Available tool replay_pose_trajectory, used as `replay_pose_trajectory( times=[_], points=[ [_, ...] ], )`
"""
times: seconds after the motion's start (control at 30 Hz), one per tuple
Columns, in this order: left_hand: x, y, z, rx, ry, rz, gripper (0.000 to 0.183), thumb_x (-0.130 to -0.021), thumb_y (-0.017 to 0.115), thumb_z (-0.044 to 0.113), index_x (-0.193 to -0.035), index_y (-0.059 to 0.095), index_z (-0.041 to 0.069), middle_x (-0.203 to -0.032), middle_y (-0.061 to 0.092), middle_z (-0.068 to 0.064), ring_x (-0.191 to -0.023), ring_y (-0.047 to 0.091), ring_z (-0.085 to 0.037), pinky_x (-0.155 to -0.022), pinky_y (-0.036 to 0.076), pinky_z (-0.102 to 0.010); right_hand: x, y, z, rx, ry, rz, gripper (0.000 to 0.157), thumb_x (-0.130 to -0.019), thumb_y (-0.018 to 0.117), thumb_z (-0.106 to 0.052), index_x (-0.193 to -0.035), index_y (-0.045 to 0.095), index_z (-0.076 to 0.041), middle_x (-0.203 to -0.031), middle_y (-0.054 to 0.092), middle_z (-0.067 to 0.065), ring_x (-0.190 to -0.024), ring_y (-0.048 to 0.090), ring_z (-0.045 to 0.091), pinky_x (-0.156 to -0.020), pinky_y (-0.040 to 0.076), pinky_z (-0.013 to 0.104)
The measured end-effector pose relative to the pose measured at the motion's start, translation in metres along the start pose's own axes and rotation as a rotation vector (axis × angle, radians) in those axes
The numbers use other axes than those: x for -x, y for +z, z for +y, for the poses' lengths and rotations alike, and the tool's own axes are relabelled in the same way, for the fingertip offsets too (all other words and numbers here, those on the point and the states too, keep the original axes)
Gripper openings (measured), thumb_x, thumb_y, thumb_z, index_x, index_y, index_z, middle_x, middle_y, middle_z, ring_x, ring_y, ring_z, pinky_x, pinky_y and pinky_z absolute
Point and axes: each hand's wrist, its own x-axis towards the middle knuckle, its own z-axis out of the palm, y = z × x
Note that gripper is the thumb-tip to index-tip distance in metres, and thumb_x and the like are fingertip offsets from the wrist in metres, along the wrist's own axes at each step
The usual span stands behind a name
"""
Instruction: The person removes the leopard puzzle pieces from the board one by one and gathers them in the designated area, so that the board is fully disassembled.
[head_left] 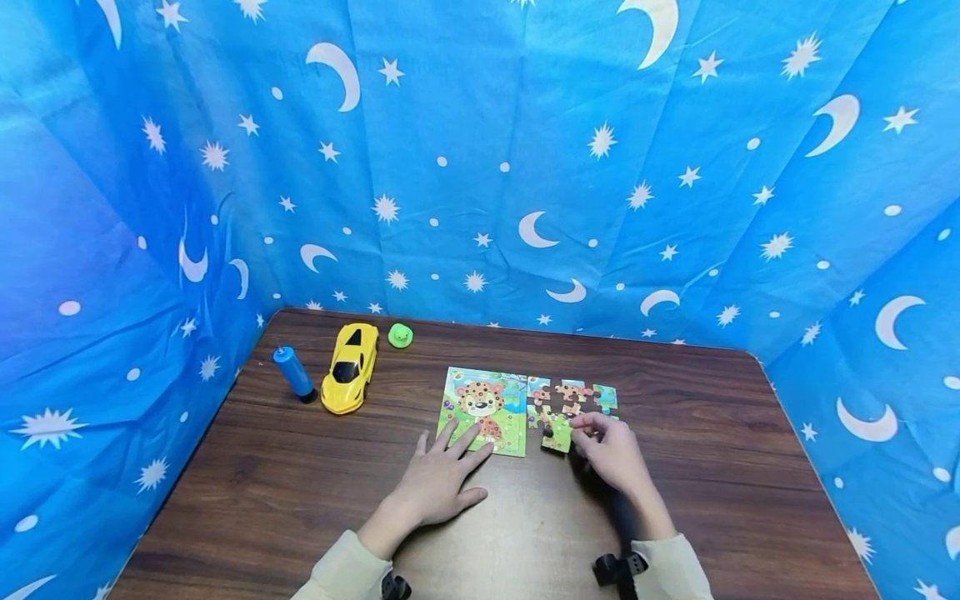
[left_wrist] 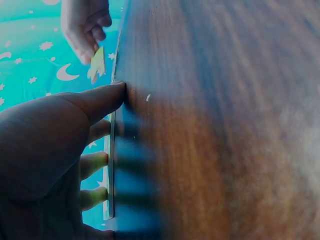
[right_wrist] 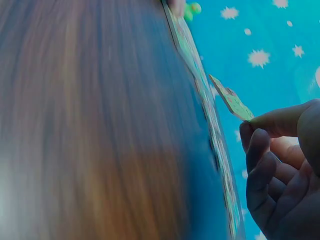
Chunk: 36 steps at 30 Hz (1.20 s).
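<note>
A square puzzle board with a spotted cub picture lies on the table. My left hand rests with spread fingers on its lower left part; the left wrist view shows the fingertips at the board's thin edge. Between thumb and fingertips my right hand pinches a green jigsaw piece, tilted and held above the table in the right wrist view, where the piece shows its patterned face. Several loose jigsaw pieces lie to the board's right, some partly hidden by the right hand and the held piece.
On the left of the brown table are a yellow toy car, a blue cylinder standing upright and a small green toy. A blue curtain with moons and stars surrounds the table's back and sides.
</note>
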Motion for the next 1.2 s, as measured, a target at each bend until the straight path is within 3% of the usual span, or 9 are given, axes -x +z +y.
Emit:
replay_pose_trajectory(
  times=[0.2, 0.47, 0.93, 1.2],
  points=[
    [0.0, -0.001, 0.0, 0.004, -0.006, -0.01, 0.066, -0.102, 0.056, 0.057, -0.161, 0.042, 0.032, -0.171, 0.024, -0.002, -0.156, 0.018, -0.039, -0.111, 0.026, -0.076, 0.008, -0.026, 0.018, 0.038, 0.025, 0.007, 0.01, -0.096, 0.069, -0.005, -0.104, 0.074, -0.001, -0.079, 0.068, 0.007, -0.062, 0.059, 0.017, -0.055, 0.049, 0.028],
    [0.0, -0.002, 0.0, 0.014, -0.012, -0.021, 0.065, -0.103, 0.056, 0.056, -0.161, 0.042, 0.032, -0.172, 0.023, -0.001, -0.156, 0.016, -0.038, -0.112, 0.024, -0.076, 0.016, -0.048, 0.03, 0.01, 0.098, -0.012, 0.016, -0.097, 0.068, -0.004, -0.109, 0.072, 0.006, -0.085, 0.071, 0.011, -0.066, 0.062, 0.019, -0.056, 0.054, 0.03],
    [0.0, 0.0, 0.0, 0.017, -0.008, -0.013, 0.064, -0.103, 0.056, 0.056, -0.161, 0.043, 0.031, -0.172, 0.023, -0.001, -0.156, 0.016, -0.038, -0.112, 0.025, -0.076, 0.016, -0.054, 0.038, 0.033, 0.171, -0.027, 0.016, -0.095, 0.067, -0.004, -0.107, 0.072, 0.006, -0.082, 0.069, 0.007, -0.066, 0.06, 0.019, -0.056, 0.051, 0.029],
    [0.0, 0.0, -0.001, 0.017, -0.002, -0.014, 0.065, -0.104, 0.055, 0.056, -0.161, 0.041, 0.031, -0.172, 0.022, -0.001, -0.156, 0.016, -0.039, -0.111, 0.024, -0.076, 0.016, -0.059, 0.039, 0.121, 0.17, -0.049, 0.02, -0.1, 0.067, -0.013, -0.11, 0.073, 0.003, -0.082, 0.067, 0.004, -0.069, 0.06, 0.019, -0.057, 0.049, 0.031]
  ],
)
